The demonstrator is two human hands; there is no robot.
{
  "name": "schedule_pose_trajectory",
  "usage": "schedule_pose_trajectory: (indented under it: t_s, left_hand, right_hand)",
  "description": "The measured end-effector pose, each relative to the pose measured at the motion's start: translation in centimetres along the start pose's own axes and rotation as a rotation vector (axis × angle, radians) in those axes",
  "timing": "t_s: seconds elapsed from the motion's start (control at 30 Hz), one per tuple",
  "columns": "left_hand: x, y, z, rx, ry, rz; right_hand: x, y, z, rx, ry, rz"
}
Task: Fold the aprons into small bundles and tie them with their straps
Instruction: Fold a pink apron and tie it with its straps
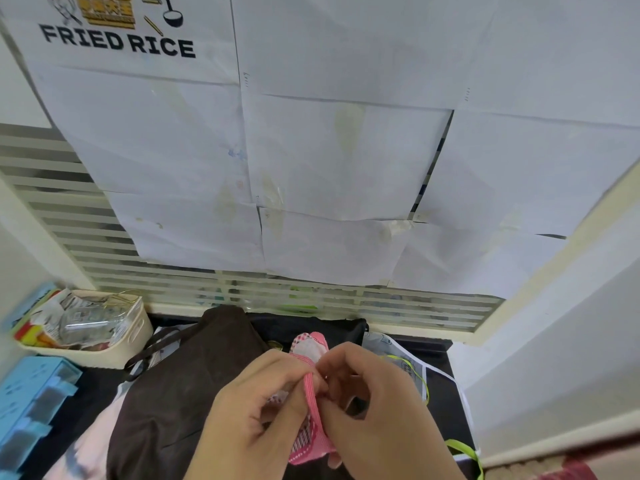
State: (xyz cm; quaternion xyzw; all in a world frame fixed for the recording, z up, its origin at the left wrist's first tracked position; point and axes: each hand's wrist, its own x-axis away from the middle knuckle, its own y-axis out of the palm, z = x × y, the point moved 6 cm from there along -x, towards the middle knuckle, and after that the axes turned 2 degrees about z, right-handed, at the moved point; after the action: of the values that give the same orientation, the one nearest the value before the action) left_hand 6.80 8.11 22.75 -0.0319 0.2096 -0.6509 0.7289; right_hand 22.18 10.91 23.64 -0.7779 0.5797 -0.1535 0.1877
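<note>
Nearest us are our two hands, close together low in the view over the dark tabletop (446,393). Our left hand (256,407) curls its fingers round a small pink checked apron bundle (310,348), and our right hand (374,396) meets it from the other side, thumb and fingertips pinching the pink strap (309,389) that runs down across the bundle between them. The bundle is lifted just above the tabletop, its rounded top poking up beyond our knuckles and its lower end showing beneath our palms.

Under and to the left of our hands lies a dark brown apron (180,386), spread loosely, with its thin dark strap (145,351) looping off toward the left. A pale pink cloth (93,441) shows beneath its lower left edge. To the right lies a printed white cloth (398,344) with a thin green string (420,372) on it, and a green ribbon (467,448) sits near the bottom right.

At the far left stands a cream basket (138,334) full of wrappers, with blue plastic drawers (31,400) just in front of it. Sheets of white paper (346,161) cover the slatted window behind, one printed "FRIED RICE".
</note>
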Motion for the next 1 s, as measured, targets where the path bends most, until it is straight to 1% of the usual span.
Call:
schedule_pose_trajectory:
  t_s: [0.13, 0.3, 0.37, 0.43, 0.5, 0.57, 0.63, 0.7, 0.83, 1.0]
  left_hand:
    - [0.3, 0.1, 0.4, -0.004, 0.049, 0.022]
    - [0.8, 0.4, 0.6, 0.03, 0.057, 0.073]
    - [0.9, 0.4, 0.3, 0.034, 0.046, 0.107]
    - [0.9, 0.4, 0.0, 0.029, 0.044, 0.118]
    - [1.0, 0.6, -0.1, 0.036, 0.027, 0.108]
    - [1.0, 0.5, -0.1, 0.068, -0.004, 0.109]
    - [0.8, 0.4, 0.0, 0.112, -0.029, 0.097]
    - [0.7, 0.4, -0.1, 0.146, -0.057, 0.093]
    - [0.7, 0.5, -1.0, 0.187, -0.125, 0.091]
    - [0.8, 0.7, -0.7, 0.2, -0.115, 0.081]
  right_hand:
    - [0.1, 0.4, -0.3, 0.145, -0.108, 0.09]
    - [0.2, 0.9, 0.0, 0.231, -0.162, 0.231]
    - [0.2, 0.9, 0.2, 0.225, -0.151, 0.264]
    - [0.3, 0.7, 0.6, 0.172, -0.1, 0.262]
    - [0.5, 0.4, 1.0, 0.093, 0.002, 0.227]
    - [0.6, 0.0, 1.5, -0.054, 0.152, 0.133]
    - [0.8, -0.1, 1.8, -0.232, 0.248, 0.027]
    - [0.7, -0.4, 1.8, -0.349, 0.262, -0.023]
    - [0.7, -0.5, 2.2, -0.498, 0.276, -0.045]
    - [0.9, -0.1, 2.5, -0.67, 0.307, -0.044]
